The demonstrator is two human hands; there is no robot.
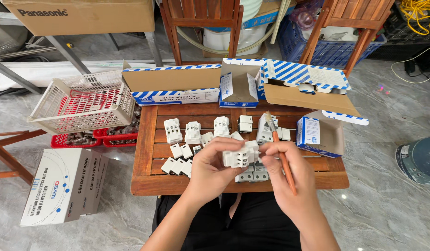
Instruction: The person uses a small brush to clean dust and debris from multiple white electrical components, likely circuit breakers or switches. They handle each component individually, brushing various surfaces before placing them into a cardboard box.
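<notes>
At the far left, on the floor, lies a white carton (61, 186) with blue and red dots. Behind it a pale plastic basket (82, 100) sits tilted on top of red trays (91, 138) that hold small dark parts. To the right stands the wooden slatted surface (147, 153), with the person's dark-clad lap just below its near edge.

Along the back edge of the surface are open blue-and-white striped boxes (173, 86), their brown flaps folded out. In front of them white plastic socket parts (192, 132) stand in a loose row, and smaller white pieces (177, 158) lie scattered nearer the front left.

The left hand (212, 169) is curled around a white socket block (241, 155), fingers over its top and thumb underneath, holding it above the middle of the surface. Just beside it, the right hand (289, 179) pinches an orange-handled brush (281, 155) between thumb and fingers; its fingertips touch the block's right side. The brush's pale bristles point up and away, clear of the block, and the handle runs down across the palm.

Under the hands, more white blocks (253, 175) rest by the front edge. Farther right, a small open blue-and-white box (317, 137) sits on the surface's right end. A round grey object (419, 158) lies on the floor at the far right.
</notes>
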